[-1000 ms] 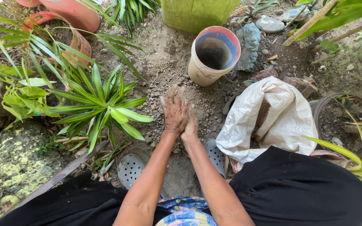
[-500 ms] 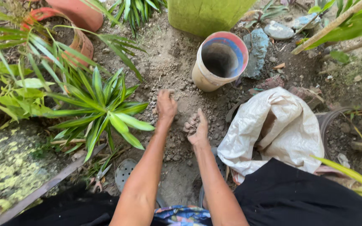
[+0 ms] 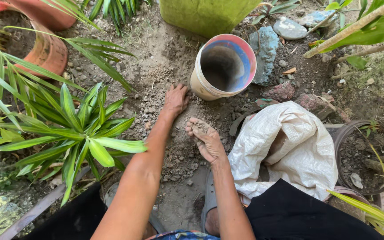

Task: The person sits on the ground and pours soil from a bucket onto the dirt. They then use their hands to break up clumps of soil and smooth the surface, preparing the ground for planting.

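Terracotta pot point(image 3: 45, 49): set at far left, behind a green spiky plant point(image 3: 85, 129).
Left hand point(image 3: 175, 98): laid palm-down on the loose soil point(image 3: 156, 102), fingers spread, grip released.
Right hand point(image 3: 205, 138): turned palm-up above the ground, grip cupped around a small heap of gravelly soil.
Bucket point(image 3: 223, 66): tilted just beyond both hands, mouth open.
White sack point(image 3: 290, 151): crumpled at right.
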